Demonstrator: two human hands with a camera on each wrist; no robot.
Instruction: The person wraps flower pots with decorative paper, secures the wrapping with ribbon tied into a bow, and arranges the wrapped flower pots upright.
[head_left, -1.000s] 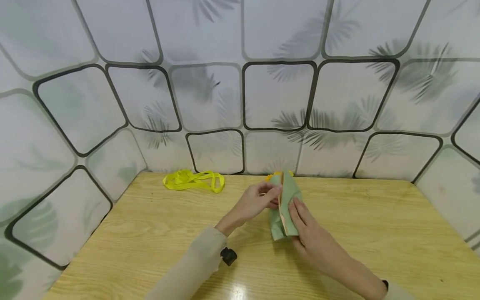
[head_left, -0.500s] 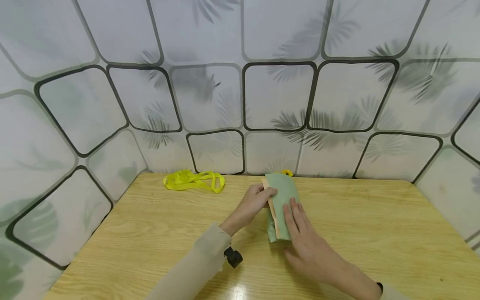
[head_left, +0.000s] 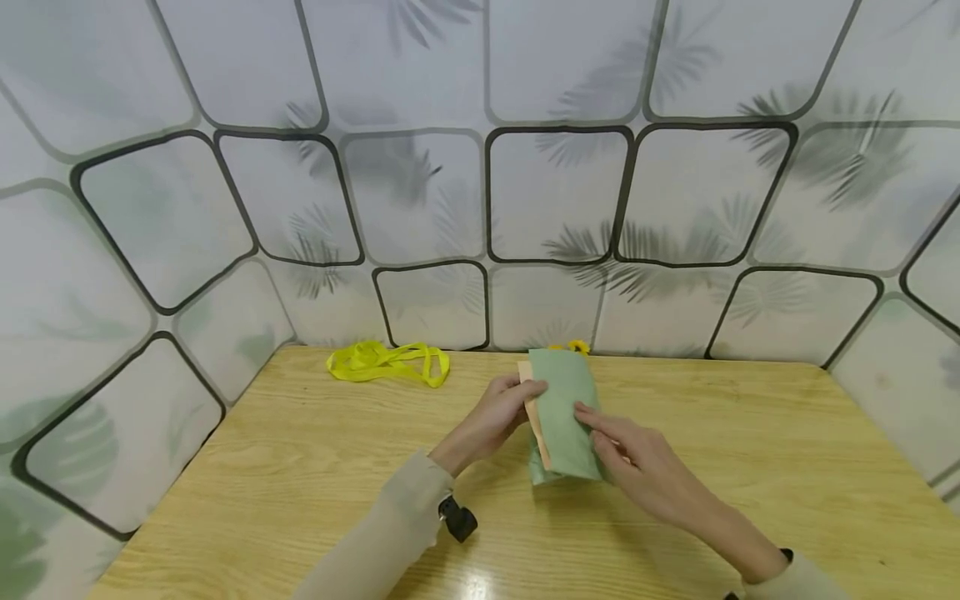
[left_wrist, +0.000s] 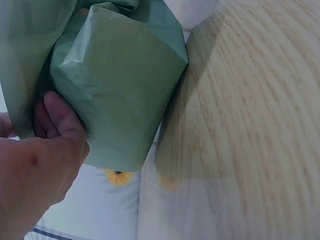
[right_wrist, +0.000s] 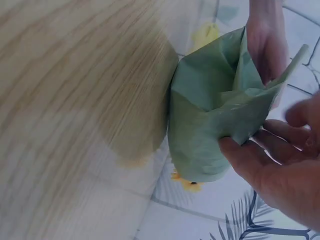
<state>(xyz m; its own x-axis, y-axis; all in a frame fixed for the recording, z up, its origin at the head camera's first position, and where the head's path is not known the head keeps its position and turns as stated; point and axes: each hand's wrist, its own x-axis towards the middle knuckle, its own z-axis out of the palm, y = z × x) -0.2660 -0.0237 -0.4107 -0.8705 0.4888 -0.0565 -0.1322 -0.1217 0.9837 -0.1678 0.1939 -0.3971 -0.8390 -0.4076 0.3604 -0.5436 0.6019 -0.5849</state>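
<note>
Green wrapping paper [head_left: 564, 417] with a peach-coloured inner edge is folded into a bundle on the table. Small yellow sunflowers [head_left: 577, 347] poke out at its far end; whatever else is inside stays hidden. My left hand [head_left: 501, 414] pinches the paper's left edge, thumb on top and fingers underneath. From the right, my right hand [head_left: 648, 468] touches the top sheet with extended fingertips. In the right wrist view the right fingers [right_wrist: 250, 162] lie against the paper's side, with the thumb away from it.
A loosely coiled yellow ribbon [head_left: 386, 361] lies at the back left of the wooden table [head_left: 300, 467]. Behind the table's far edge rises a patterned curtain [head_left: 555, 192] with leaf prints.
The top sheet has swung from standing nearly upright to lying flatter towards the left. The left hand has taken hold of its edge; the right hand has shifted from a flat palm to fingertips.
</note>
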